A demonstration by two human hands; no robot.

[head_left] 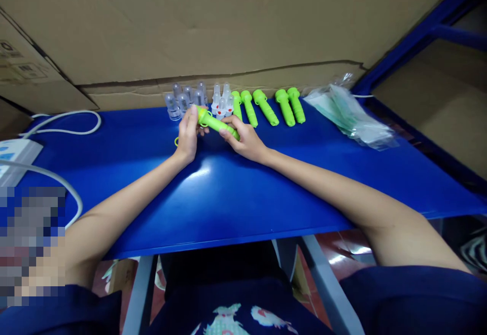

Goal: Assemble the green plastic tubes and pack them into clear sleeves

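Observation:
Both of my hands hold one bright green plastic torch over the blue table. My left hand wraps its fingers round the torch's wider head end. My right hand grips the handle end between thumb and fingers. A small yellow-green ring lies on the table by my left wrist. Several more green torches lie in a row just beyond my right hand.
Several clear plastic caps and small white-and-red parts stand at the table's back edge. A pile of clear plastic bags lies at the right. A white power strip and cable are at the left. Cardboard walls the back.

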